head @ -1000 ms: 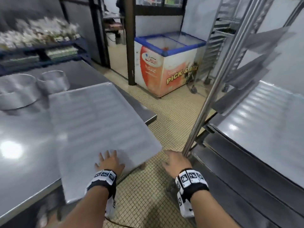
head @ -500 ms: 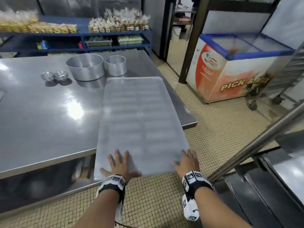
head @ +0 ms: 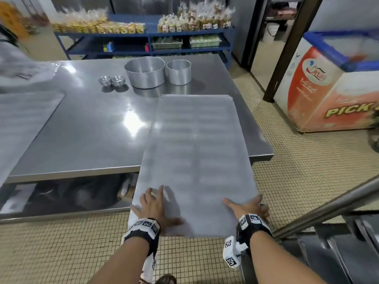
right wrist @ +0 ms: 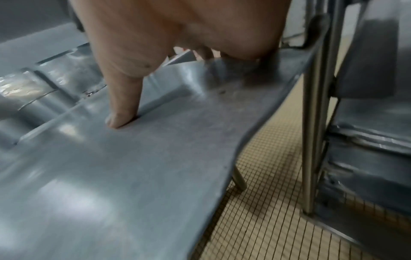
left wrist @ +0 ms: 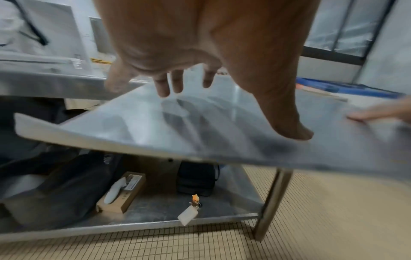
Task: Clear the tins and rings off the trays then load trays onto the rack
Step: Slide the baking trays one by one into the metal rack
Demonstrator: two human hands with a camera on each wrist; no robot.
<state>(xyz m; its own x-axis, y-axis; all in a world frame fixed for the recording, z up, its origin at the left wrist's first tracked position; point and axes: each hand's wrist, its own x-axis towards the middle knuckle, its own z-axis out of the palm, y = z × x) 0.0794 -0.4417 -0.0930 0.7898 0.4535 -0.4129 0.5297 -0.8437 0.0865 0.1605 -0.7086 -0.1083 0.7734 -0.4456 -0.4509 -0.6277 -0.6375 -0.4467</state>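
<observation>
Tray number 1 is bare and half off the desk, its near end hanging out over the tiled floor with nothing left on it! Left hand lies flat on the near left corner, fingers spread and straight, thumb pressing down. Right hand takes the near right corner: thumb pressed on top, and the other fingers seem to curl over the side edge, so that looks like a pinch on the tray, though blur hides the underside.

So the clearing looks done for this one. 2 big round tins and 2 little ones sit on the desk beyond the tray's far end, well apart from the hands. The rack waits just right of the right hand, with metal sheets already on its runners in the right wrist view.

Left to do, by my reckoning: lift this tray clear, swing it right, slide it onto a free runner. And a 2nd tray lies on the desk's left side, apparently bare, not yet loaded.
</observation>
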